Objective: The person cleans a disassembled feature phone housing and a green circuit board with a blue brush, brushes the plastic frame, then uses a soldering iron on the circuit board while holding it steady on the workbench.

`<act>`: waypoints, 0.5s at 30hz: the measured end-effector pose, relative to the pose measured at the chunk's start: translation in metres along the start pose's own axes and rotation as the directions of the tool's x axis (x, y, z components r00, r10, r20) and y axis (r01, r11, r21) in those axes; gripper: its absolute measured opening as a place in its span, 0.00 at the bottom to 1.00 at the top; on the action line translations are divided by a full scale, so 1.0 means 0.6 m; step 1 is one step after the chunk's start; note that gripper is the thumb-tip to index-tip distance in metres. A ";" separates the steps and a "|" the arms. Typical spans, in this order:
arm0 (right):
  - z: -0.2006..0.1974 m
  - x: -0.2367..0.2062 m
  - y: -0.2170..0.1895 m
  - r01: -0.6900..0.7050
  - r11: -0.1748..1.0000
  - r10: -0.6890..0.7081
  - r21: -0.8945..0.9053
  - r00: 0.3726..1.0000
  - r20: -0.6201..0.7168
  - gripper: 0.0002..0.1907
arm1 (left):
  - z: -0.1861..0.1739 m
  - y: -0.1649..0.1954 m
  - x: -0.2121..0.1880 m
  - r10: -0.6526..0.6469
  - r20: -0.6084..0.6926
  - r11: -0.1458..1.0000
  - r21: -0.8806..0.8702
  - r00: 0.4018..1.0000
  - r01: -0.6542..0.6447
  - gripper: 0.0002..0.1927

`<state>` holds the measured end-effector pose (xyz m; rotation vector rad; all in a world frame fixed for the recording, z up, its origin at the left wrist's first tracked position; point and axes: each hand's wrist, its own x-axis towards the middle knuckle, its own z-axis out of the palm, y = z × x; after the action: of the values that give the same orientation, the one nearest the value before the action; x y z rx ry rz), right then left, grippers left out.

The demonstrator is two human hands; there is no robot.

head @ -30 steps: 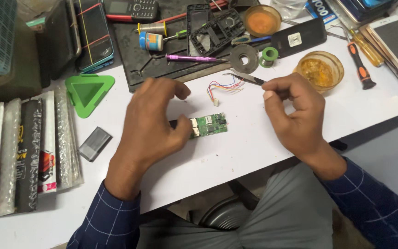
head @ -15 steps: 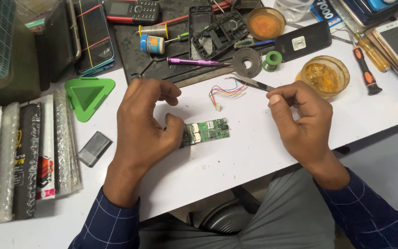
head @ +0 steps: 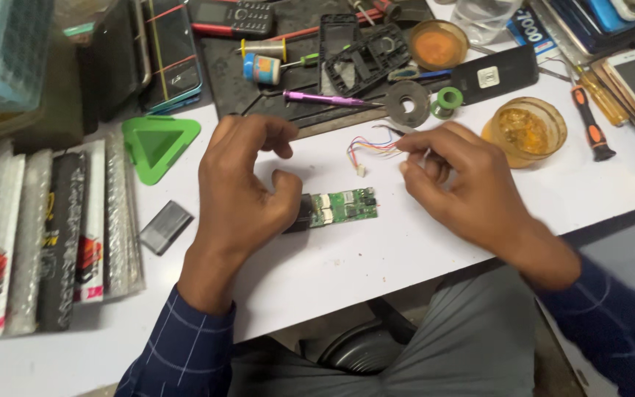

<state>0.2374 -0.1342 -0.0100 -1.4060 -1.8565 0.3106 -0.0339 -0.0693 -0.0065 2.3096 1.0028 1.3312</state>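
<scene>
Left hand (head: 240, 184) rests on the white worktable (head: 420, 250), thumb tip pressed against the dark left end of a small green rectangular circuit board (head: 343, 207), which lies flat on the table; the other fingers are curled above and clear of it, so this is a thumb pin, not a closed pinch. Right hand (head: 457, 184) sits just right of the board, fingertips drawn together on a thin grey metal tool; whether tweezers or a probe cannot be told, since only a short length shows. At that tip, just above the board, lies a bundle of thin multicoloured wires (head: 370, 149) ending in a small white plug. Left of the pinning thumb: a flat grey rectangular battery (head: 166, 226), beyond it a green plastic triangular tray (head: 157, 145), and farther left a row of long bubble-wrapped packages (head: 45, 235) with black, white and red printed labels, standing side by side. Right of the right hand: a round amber glass dish (head: 527, 129) and an orange-and-black-handled screwdriver (head: 589, 121). Above both hands, a purple-handled slim driver (head: 325, 98) lies on a dark mat.
</scene>
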 end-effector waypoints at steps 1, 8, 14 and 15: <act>0.010 0.077 -0.022 0.024 0.997 -0.018 -0.074 0.996 0.082 0.13 | -0.034 -0.036 0.048 -0.001 -0.016 1.000 -0.007 1.000 0.001 0.18; 0.071 0.215 -0.054 0.234 0.900 -0.073 -0.367 0.912 0.403 0.14 | -0.099 -0.046 0.053 -0.119 -0.110 0.991 -0.072 0.987 0.112 0.20; 0.072 0.269 -0.103 0.216 0.950 -0.128 -0.224 0.927 0.352 0.13 | -0.017 -0.088 0.059 -0.158 -0.241 0.972 -0.211 0.958 0.107 0.30; 0.086 0.273 -0.130 0.170 0.970 -0.110 -0.174 0.944 0.313 0.13 | 0.001 -0.111 0.057 -0.134 -0.254 0.977 -0.194 0.958 0.085 0.32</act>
<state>0.1306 -0.0020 0.0725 -1.4081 -2.2811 0.2853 -0.0500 0.0018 -0.0221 1.9492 1.0234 1.6427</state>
